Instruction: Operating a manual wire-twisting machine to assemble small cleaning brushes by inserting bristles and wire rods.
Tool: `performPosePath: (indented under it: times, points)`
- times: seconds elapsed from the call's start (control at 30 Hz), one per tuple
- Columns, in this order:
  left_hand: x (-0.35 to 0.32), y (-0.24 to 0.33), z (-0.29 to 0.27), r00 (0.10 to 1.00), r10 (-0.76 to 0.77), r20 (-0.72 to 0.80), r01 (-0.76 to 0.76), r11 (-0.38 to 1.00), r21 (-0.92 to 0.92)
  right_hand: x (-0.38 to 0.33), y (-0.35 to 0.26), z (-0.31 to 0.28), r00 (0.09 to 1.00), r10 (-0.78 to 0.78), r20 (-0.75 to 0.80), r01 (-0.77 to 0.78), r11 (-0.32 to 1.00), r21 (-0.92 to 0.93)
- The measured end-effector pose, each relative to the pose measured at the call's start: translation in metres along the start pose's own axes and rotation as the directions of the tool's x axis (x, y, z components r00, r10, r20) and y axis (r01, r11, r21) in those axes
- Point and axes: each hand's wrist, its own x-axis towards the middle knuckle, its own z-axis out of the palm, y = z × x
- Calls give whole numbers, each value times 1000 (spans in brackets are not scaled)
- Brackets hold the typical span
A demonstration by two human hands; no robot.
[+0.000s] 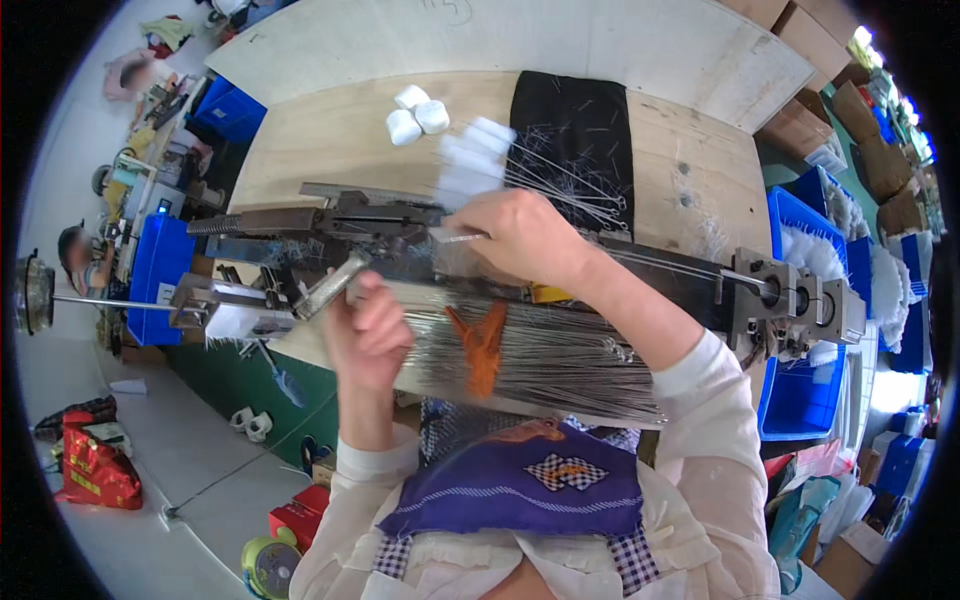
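My left hand is closed, blurred by motion, with its fingers curled at a ridged metal handle on the bench machine. My right hand is pinched shut over the middle of the machine, on a thin twisted wire that points left. Its fingertips are partly hidden behind the back of the hand. Below it, a thick layer of straight metal wires lies at the near edge of the bench, with an orange two-pronged tool on top. Long looped wires fan out behind my right hand.
White bristle bundles and round white rolls sit at the back, beside a black cloth strewn with loose bits. At the right are a metal chuck block and blue bins. A rod with a round knob juts out left.
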Motion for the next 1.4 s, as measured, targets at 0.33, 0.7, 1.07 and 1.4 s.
performPosePath:
  times: [0.33,0.7,1.07,1.4]
  points:
    - [8,-31,-5,945,244,-217,198,99,975,4,-19,-6,998,9,56,5,970,-244]
    - [-41,103,-76,587,671,-454,106,492,864,-101,21,-32,958,273,90,-159,764,-626]
    - [-1,-62,13,974,113,196,-219,255,942,-129,-65,-127,801,484,-353,-579,778,-245]
    - [89,-144,2,962,-75,-263,242,686,687,-101,-27,-136,767,505,-395,-627,720,-298]
